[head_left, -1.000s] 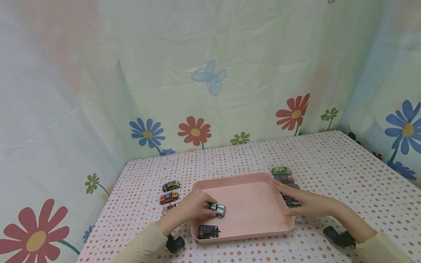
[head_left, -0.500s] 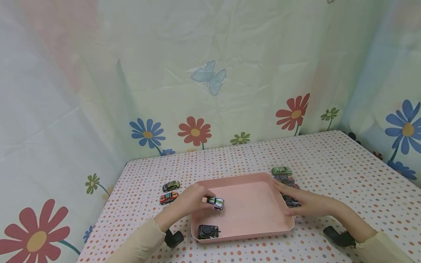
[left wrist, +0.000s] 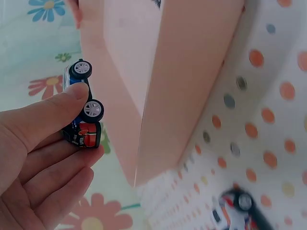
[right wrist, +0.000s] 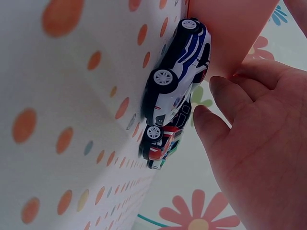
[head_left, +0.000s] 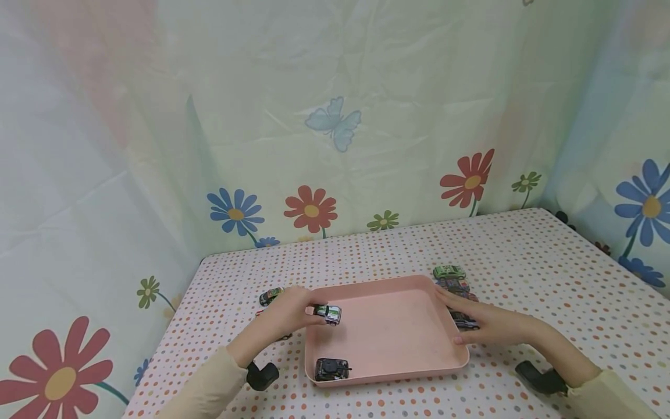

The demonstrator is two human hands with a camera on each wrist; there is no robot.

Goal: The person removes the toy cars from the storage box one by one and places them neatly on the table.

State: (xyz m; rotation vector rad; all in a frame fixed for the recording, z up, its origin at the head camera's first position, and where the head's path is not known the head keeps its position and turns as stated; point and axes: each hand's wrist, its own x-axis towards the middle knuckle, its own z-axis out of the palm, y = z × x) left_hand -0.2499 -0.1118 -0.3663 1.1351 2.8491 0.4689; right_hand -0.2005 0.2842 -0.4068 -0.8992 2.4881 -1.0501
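Between thumb and fingers, my left hand [head_left: 282, 314] pinches a small white-and-green toy car [head_left: 330, 315]. It is raised over the left side of a pink tray [head_left: 392, 331]. The left wrist view shows the toy car [left wrist: 84, 96] side-on, with the thumb on its side between the wheels. In the tray's near left corner sits a black toy vehicle [head_left: 332, 369] with a thin rod jutting from it. My right hand [head_left: 489, 323] rests at the tray's right rim, its fingers extended; in the right wrist view, the fingertips meet the outer wall.
Right of the tray, several toy cars stand in a row, among them a green car [head_left: 449, 272] and a white-and-blue car [right wrist: 180, 72]. Further toy cars, including a dark patterned car [head_left: 269, 296], stand at the left, partly behind my left hand.
My left hand has lifted the white-and-green toy car from inside the tray and carried it up and left toward the left rim. My right hand and the tray stay put.
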